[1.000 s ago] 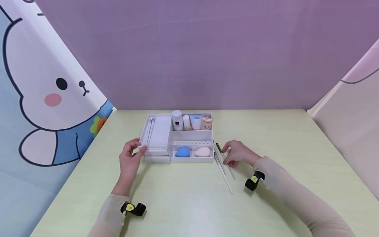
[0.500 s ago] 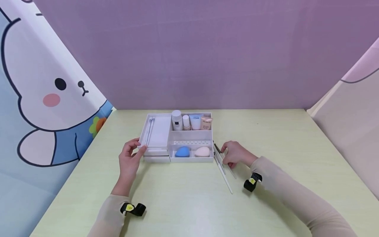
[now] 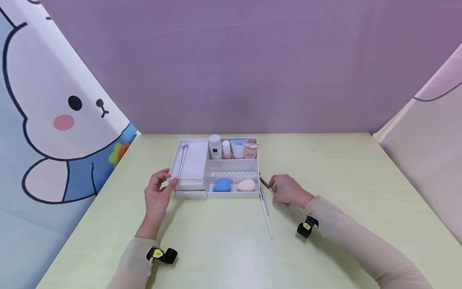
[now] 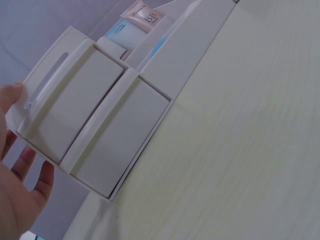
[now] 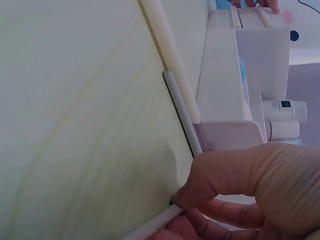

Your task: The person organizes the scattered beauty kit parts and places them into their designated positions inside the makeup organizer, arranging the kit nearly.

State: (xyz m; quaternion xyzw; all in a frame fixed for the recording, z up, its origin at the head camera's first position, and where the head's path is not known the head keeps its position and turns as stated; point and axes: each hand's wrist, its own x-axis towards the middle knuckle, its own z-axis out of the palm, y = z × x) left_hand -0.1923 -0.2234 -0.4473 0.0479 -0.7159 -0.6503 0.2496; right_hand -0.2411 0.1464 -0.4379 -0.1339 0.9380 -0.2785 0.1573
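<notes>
A white makeup organizer (image 3: 234, 195) stands on the table, with two drawers at its left front. My left hand (image 3: 158, 192) grips its left front corner, thumb on the top edge and fingers along the side, as the left wrist view also shows. Just right of the organizer, my right hand (image 3: 287, 190) pinches a thin makeup brush (image 3: 264, 183) with a dark end; its light handle (image 5: 152, 223) shows in the right wrist view. Beside the organizer's right wall lie a white-handled brush (image 3: 267, 222) and a grey-handled brush (image 5: 182, 112). My fingers partly hide the held brush.
In the organizer sit a white bottle (image 3: 215, 147), a smaller white-capped bottle (image 3: 226, 149), a blue-white tube (image 3: 238, 149), a BB tube (image 3: 250, 150), a blue sponge (image 3: 221, 185) and a pink sponge (image 3: 246, 185). Thin sticks (image 3: 183, 158) lie on its left top.
My right hand has shifted slightly down and taken a brush away from the group. The white-handled brush has swung left against the organizer's side. My left hand has stayed in place.
</notes>
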